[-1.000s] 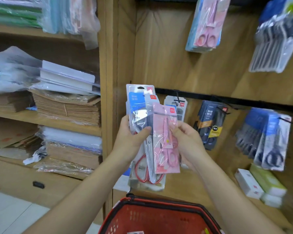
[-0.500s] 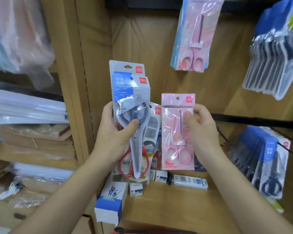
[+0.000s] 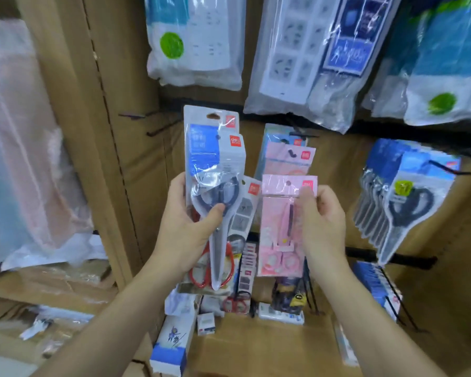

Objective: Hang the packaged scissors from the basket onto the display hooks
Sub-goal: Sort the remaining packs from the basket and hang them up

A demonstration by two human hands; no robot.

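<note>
Centre frame, the left hand point(image 3: 185, 232) grips a fanned stack of blue-and-white carded scissors packs point(image 3: 215, 170), thumb across the front. The right hand point(image 3: 324, 221) pinches a pink plastic scissors pack point(image 3: 280, 227) near its top. Behind them, a brown wooden display wall point(image 3: 335, 159) carries black wire hooks point(image 3: 158, 129), with bagged white power strips point(image 3: 297, 50) hanging along the top.

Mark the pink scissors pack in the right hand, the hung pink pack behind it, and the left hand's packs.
held pink pack point(image 3: 276, 229), head view, clear front below the header.
hung pink pack point(image 3: 286, 163), head view, pink header card.
left-hand packs point(image 3: 204, 151), head view, blue card area.
</note>
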